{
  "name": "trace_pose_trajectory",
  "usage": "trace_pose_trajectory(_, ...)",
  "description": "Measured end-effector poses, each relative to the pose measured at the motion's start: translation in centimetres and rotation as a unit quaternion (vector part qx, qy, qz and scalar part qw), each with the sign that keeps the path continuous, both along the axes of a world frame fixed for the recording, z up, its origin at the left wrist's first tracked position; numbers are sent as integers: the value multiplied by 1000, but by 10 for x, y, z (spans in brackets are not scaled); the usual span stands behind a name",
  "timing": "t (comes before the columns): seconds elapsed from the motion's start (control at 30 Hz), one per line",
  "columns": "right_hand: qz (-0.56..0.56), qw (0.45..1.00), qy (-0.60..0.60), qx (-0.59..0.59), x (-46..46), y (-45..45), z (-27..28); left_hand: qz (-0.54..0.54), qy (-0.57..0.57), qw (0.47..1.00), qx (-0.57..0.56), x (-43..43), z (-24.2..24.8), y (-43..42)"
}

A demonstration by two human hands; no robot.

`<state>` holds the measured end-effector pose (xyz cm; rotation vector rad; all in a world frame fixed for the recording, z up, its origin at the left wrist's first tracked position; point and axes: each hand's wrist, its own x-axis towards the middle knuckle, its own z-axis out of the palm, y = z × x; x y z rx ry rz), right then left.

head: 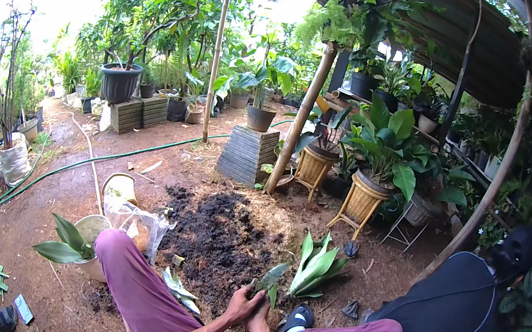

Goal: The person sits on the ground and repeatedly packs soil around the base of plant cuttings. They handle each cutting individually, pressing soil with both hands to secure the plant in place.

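My left hand (241,304) and my right hand (259,311) are close together between my knees, fingers closed around the base of a small plant with broad mottled leaves (273,276). The base itself is hidden by the fingers. Just beyond them spreads a heap of dark soil (222,235). To the right of my hands, a clump of pale green broad-leaved plants (316,272) rests on the ground by my shoe (296,320). Several pale mottled leaves (181,291) lie on the left of the heap.
A pale pot (93,266) with a leafy plant stands beside my left knee, near a clear plastic bag (158,227) and a tipped pot (121,186). A person in dark clothes (438,305) sits close on the right. A phone (23,309) and green hose (104,157) lie left.
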<state>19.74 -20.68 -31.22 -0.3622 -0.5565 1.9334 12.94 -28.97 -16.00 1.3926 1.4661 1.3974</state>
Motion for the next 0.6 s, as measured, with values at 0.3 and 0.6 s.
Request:
trace_pose_trajectory(0.3, 9, 981, 93, -171, 13, -26, 62, -5, 0, 1000, 26, 0, 2, 1)
trace_pose_trajectory(0.6, 11, 981, 26, -191, 9, -43, 104, 14, -48, 998, 28, -2, 10, 1)
